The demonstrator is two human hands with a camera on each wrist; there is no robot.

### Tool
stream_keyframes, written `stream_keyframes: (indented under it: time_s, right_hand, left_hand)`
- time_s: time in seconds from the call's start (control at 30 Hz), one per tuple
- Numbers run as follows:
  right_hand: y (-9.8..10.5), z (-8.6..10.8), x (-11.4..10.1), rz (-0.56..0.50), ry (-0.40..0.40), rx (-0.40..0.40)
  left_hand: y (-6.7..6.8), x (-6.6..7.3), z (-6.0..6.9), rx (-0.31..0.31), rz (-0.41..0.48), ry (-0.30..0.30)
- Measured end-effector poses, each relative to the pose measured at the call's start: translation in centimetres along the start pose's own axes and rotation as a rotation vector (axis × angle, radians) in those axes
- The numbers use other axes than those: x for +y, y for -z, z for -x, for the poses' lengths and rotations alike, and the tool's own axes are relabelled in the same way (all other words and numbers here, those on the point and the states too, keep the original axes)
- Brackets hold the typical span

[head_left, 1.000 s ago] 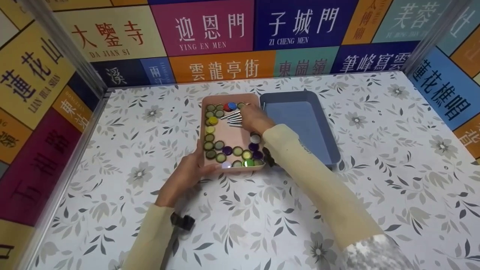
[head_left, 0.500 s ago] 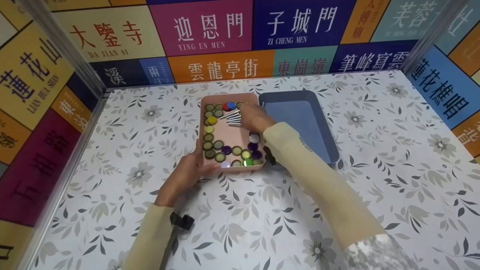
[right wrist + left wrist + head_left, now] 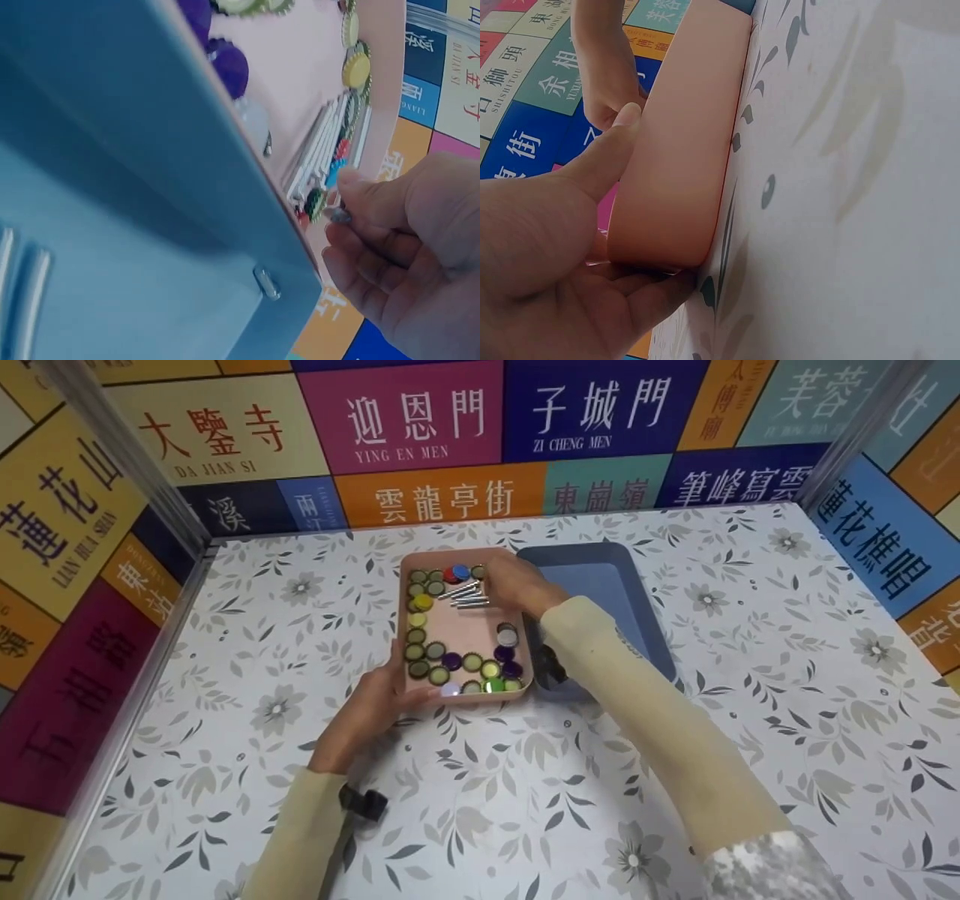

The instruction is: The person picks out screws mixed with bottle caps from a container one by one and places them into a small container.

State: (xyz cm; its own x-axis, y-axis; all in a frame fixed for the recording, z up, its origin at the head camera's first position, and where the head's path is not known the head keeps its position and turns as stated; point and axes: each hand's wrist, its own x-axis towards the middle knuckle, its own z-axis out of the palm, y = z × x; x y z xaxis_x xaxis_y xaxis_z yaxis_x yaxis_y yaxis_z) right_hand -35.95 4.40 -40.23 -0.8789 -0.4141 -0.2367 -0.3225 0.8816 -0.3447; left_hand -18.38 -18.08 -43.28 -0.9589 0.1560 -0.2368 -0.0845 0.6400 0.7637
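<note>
Pink tray: held rods and caps.
Blue tray: stood beside it, at least two rods inside.
Left hand: gripped the pink tray.
Right hand: pinched one rod.
Caps: three purple, one blue.

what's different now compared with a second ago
The right grip shifted slightly right and away from the person, its sleeve farther over the blue tray. No fresh hold or release is clear. The left grip stays on the pink tray; bottle caps stayed put.
</note>
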Motion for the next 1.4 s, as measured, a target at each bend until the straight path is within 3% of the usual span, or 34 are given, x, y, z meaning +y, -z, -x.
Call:
stream_keyframes:
  time_s: [0.03, 0.1, 0.2, 0.3, 0.47, 0.6, 1.0, 1.4]
  right_hand:
    - [1.6, 2.1, -1.5, -0.011, 0.010, 0.005]
    - [3.3, 4.3, -3.2, -0.022, 0.006, -0.005]
    - [4.2, 6.2, -3.8, -0.072, 0.023, 0.007]
    - [3.8, 5.9, -2.8, -0.066, 0.033, 0.017]
    - [3.1, 4.1, 0.0, 0.029, 0.089, 0.033]
    - [3.4, 3.9, 1.1, 0.079, 0.105, 0.060]
    - [4.0, 4.7, 3.3, 0.068, 0.092, 0.058]
    - [4.1, 5.8, 5.4, 0.029, 0.104, 0.059]
  left_hand:
    - [0.0, 0.0, 0.0, 0.000, 0.001, 0.005]
    - [0.0, 0.1, 0.0, -0.003, 0.006, 0.007]
    - [0.1, 0.1, -0.1, -0.002, 0.004, 0.008]
    - [0.0, 0.0, -0.1, 0.001, 0.007, -0.010]
    - [-0.2, -0.2, -0.1, 0.001, 0.034, -0.037]
    - [-0.3, -0.1, 0.0, 0.008, 0.062, -0.023]
    - [-0.2, 0.0, 0.0, 0.012, 0.051, 0.003]
    - [-0.2, 0.0, 0.2, 0.004, 0.061, -0.010]
